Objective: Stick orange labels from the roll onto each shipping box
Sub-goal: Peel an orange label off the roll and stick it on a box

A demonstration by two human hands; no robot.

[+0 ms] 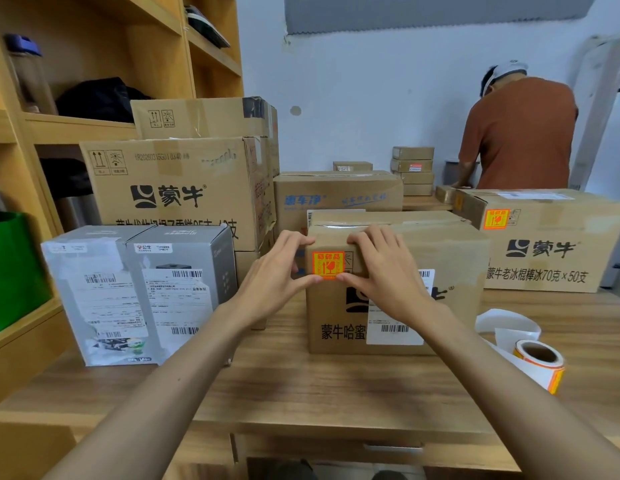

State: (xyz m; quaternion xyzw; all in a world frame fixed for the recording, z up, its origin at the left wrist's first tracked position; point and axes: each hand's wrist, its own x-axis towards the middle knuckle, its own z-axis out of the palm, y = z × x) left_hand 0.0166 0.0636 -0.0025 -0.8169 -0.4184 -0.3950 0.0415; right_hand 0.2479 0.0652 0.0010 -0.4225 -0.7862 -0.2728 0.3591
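I have both hands on the cardboard box (440,258). My left hand (277,268) and right hand (381,268) are spread and grip nothing, with fingers resting along its top edge. The thumbs press just under the orange label (328,265), which sits between them on the front face. I judge this to be the smoothing-down step. Next I need a fresh label from the roll (540,362), right of and nearer than my right hand, probably for the grey box (142,292) left of my left hand.
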